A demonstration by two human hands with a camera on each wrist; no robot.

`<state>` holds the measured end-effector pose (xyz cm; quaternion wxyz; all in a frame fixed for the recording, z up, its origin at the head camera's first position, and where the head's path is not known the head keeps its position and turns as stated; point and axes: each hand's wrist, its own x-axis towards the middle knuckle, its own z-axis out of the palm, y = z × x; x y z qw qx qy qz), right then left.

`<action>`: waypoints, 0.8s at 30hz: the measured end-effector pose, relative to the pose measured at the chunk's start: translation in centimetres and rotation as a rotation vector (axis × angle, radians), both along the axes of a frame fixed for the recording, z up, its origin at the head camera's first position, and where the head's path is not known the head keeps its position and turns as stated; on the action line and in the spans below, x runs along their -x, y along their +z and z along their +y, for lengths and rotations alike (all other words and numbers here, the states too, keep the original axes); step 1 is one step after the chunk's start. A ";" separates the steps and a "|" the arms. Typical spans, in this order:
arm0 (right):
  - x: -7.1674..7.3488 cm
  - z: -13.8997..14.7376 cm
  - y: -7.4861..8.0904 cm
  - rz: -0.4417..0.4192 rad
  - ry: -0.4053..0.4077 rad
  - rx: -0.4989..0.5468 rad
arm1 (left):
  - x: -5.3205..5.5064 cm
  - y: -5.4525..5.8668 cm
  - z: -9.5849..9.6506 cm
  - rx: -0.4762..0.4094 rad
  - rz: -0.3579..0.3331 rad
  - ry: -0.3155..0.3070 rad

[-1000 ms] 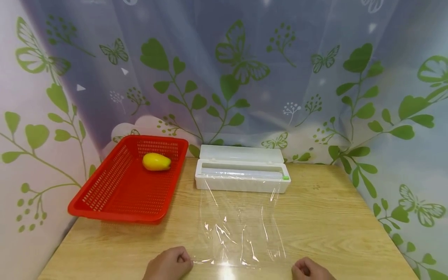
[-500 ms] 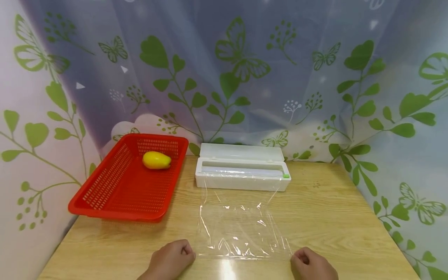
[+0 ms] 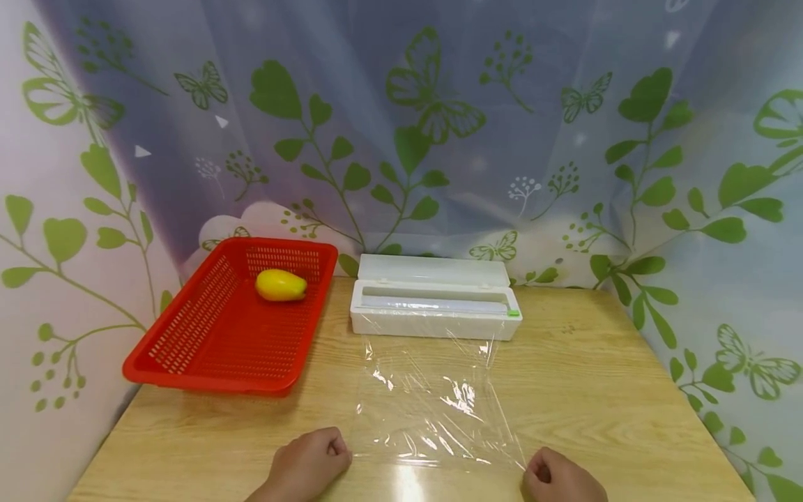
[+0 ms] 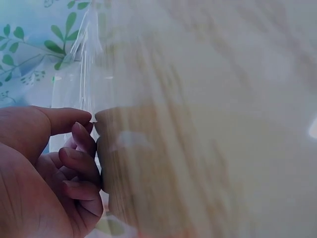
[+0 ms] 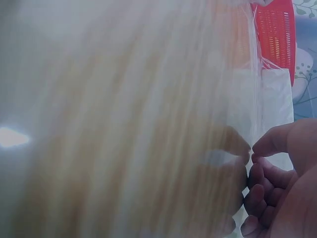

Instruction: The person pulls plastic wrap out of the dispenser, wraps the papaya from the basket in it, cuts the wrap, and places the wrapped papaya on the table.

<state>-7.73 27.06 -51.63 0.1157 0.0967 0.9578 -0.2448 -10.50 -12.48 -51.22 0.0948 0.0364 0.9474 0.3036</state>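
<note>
A clear sheet of cling film point(image 3: 426, 411) runs from a white dispenser box point(image 3: 433, 328) toward the near table edge. Its roll point(image 3: 433, 305) lies inside the box, whose lid point(image 3: 433, 270) stands raised. My left hand point(image 3: 307, 463) pinches the film's near left corner between thumb and forefinger, other fingers curled, as the left wrist view shows. At the near right corner, my right hand point(image 3: 561, 477) pinches the film the same way; the right wrist view shows thumb and fingertip meeting at its edge. Creases and bright glints cross the sheet.
Left of the box stands a red perforated plastic basket point(image 3: 132, 369), with a yellow fruit point(image 3: 280, 286) inside it. A green slider point(image 3: 513, 313) sits at the box's right end. A patterned curtain point(image 3: 401, 139) hangs behind the wooden table point(image 3: 602, 390).
The film's creases and glints have shifted while both hands keep their pinch. Both hands have moved only slightly. The box, basket and fruit appear a little higher in the head view.
</note>
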 end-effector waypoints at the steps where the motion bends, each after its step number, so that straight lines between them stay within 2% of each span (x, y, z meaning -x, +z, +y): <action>1: 0.0 0.0 0.0 0.001 0.005 -0.002 | 0.0 0.0 0.0 0.001 0.000 -0.001; 12: 0.1 0.1 -0.1 0.002 0.000 0.018 | -0.5 0.4 0.0 0.019 0.028 -0.034; 20: 0.1 0.0 -0.2 -0.004 -0.022 0.023 | -0.5 0.6 -0.4 0.024 -0.019 -0.050; 24: 0.2 0.0 -0.1 0.004 -0.013 0.030 | -0.5 1.2 -0.9 -0.009 -0.008 -0.058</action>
